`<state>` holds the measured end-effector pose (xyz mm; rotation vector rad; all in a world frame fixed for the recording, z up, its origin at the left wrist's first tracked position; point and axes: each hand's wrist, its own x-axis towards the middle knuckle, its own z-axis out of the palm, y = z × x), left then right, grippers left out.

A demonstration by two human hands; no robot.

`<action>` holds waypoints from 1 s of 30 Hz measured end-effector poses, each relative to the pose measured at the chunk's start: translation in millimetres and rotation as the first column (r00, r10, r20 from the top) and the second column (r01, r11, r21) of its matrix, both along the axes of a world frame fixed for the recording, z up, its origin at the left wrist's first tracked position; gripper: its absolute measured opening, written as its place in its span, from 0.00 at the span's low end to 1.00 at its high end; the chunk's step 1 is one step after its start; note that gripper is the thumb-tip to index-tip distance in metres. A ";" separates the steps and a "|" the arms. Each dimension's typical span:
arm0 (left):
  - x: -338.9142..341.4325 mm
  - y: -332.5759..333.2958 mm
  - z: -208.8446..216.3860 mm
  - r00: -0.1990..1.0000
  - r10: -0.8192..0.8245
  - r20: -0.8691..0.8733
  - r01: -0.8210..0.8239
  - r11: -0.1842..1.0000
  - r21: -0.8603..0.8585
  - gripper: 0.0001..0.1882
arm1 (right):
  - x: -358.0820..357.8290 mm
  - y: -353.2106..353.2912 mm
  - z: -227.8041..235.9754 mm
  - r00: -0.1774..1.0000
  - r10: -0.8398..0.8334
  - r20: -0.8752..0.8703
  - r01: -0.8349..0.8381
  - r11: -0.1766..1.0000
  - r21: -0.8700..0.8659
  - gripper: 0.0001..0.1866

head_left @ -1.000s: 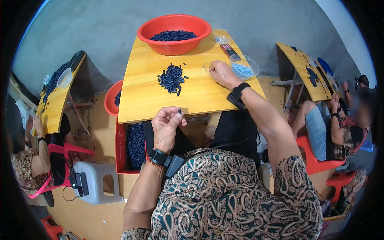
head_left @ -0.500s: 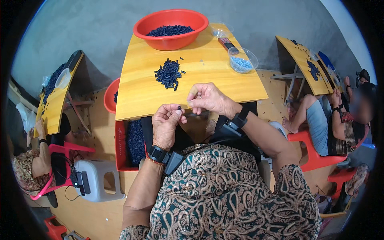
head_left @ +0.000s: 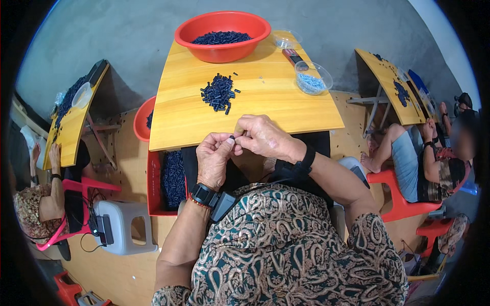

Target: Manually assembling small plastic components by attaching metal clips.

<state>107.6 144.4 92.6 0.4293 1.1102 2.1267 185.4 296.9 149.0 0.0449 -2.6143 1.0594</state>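
Just off the near edge of the yellow table [head_left: 291, 109], my two hands meet fingertip to fingertip. My left hand [head_left: 214, 155] pinches a small black cylindrical piece [head_left: 232, 136] between thumb and forefinger. Bent over from the other side, my right hand [head_left: 263, 136] has its thumb and forefinger pressed together at the end of that piece. Whatever sits in the right fingertips is too small to make out. Beyond the hands, a loose pile of short dark tubes [head_left: 218, 93] lies on the tabletop.
At the table's far side stands a red basin [head_left: 224, 53] of dark tubes. A clear tub [head_left: 326, 81] holds tiny pale-blue bits, beside a dark red oblong device [head_left: 293, 57]. A red crate [head_left: 154, 183] sits below left. People work at tables on both sides.
My right hand has come left and down, closing the gap to my left fingertips. The left hand still pinches the black piece. The view has shifted slightly.
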 end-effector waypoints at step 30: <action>-4.4 -1.1 -3.9 0.999 -0.042 -0.028 0.043 0.997 0.064 0.05 | 7.9 4.9 -7.7 0.997 0.052 0.060 0.008 0.682 -0.731 0.07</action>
